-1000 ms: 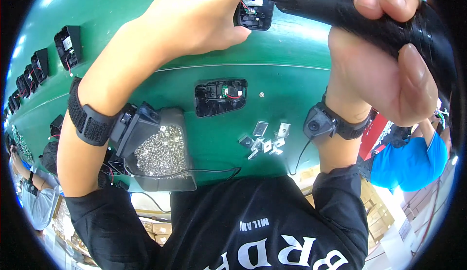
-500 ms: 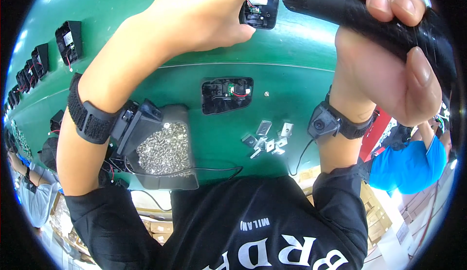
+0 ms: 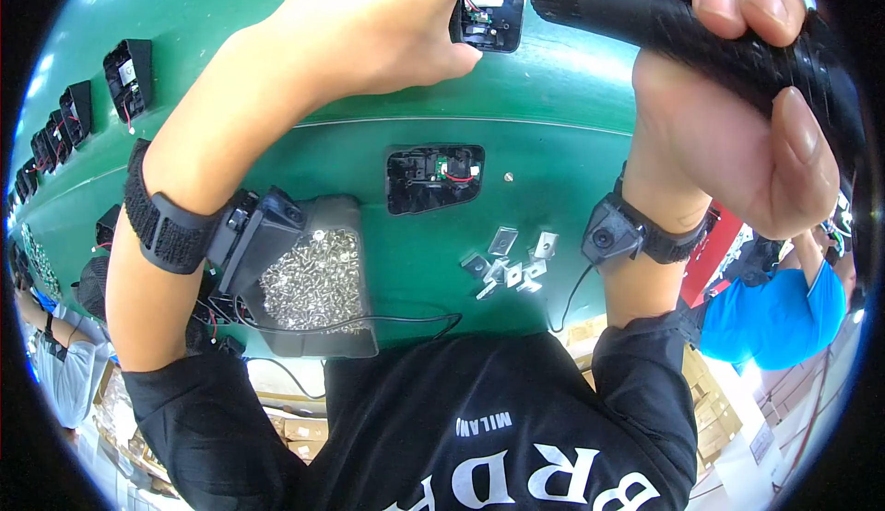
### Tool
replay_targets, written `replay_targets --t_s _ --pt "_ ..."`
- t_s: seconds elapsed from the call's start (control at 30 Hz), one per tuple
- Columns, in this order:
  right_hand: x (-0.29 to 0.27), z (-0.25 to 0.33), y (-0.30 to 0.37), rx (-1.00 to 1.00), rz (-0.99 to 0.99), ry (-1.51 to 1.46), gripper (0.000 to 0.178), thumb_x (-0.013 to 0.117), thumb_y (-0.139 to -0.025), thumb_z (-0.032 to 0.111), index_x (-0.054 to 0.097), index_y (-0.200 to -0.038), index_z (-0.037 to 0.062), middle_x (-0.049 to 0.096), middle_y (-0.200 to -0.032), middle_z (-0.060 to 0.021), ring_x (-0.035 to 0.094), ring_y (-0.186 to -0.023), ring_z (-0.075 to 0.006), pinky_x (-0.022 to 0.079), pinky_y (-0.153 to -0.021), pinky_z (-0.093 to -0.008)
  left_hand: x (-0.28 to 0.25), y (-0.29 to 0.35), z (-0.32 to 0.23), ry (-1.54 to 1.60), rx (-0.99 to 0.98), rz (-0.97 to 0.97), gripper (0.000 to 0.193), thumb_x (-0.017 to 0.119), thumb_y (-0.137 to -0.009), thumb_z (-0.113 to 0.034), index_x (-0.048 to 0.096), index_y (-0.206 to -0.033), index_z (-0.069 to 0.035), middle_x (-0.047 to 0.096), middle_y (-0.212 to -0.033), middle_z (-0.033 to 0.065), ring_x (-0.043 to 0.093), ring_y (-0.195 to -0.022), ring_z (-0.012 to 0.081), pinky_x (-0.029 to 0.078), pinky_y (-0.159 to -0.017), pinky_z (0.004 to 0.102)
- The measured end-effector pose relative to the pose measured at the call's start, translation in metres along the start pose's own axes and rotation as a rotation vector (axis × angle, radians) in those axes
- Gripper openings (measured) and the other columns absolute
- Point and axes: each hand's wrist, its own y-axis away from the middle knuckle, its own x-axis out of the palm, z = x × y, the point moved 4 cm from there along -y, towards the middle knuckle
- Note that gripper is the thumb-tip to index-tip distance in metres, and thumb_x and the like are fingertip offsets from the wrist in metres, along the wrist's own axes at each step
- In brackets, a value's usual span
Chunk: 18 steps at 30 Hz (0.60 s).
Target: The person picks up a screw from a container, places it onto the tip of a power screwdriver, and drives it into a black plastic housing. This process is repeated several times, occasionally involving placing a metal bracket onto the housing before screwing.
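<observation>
Up at the top edge my left hand (image 3: 396,41) grips a black plastic housing (image 3: 502,36), its thumb along the near side and its other fingers partly out of view. Inside the housing are thin wires, a small circuit board and a pale metal plate (image 3: 489,0). My right hand (image 3: 728,115) is wrapped round a black electric screwdriver (image 3: 618,4), held almost level. Its thin bit points left and reaches the plate at a dark screw head. A second open housing (image 3: 435,179) with a green board and red wire lies on the table nearer me.
A grey bin of small screws (image 3: 313,271) stands beside my left forearm, a black cable across it. Loose metal plates (image 3: 507,267) and a single screw (image 3: 508,177) lie on the green table (image 3: 415,262). More housings (image 3: 129,78) line the left. Other people work at both sides.
Both hands, the housing and the screwdriver keep nearly the same pose. The whole picture has shifted only slightly.
</observation>
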Motion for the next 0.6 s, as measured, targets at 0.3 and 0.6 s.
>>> replay_targets --t_s 0.3,0.6 --pt "0.0049 -0.0029 -0.0013 0.005 0.002 -0.003 0.065 0.067 -0.080 0.025 0.049 -0.139 0.0063 0.059 -0.100 -0.0076 0.057 -0.088 -0.0251 0.043 -0.089 -0.0448 -0.0015 0.0010 0.0017 0.005 -0.021 0.016 0.052 0.079 -0.070 -0.017 0.064 -0.116 0.003 0.067 -0.100 0.0199 0.066 -0.096 0.0373 0.055 -0.087 0.0418" --pt "0.0073 -0.0040 -0.0005 0.008 0.000 -0.014 0.065 0.067 -0.079 0.024 0.049 -0.139 0.0058 0.060 -0.100 -0.0080 0.057 -0.088 -0.0253 0.043 -0.089 -0.0446 -0.0092 0.0049 0.0012 0.012 -0.043 0.010 0.056 0.081 -0.069 -0.018 0.064 -0.118 0.005 0.067 -0.104 0.0209 0.066 -0.098 0.0374 0.055 -0.088 0.0410"
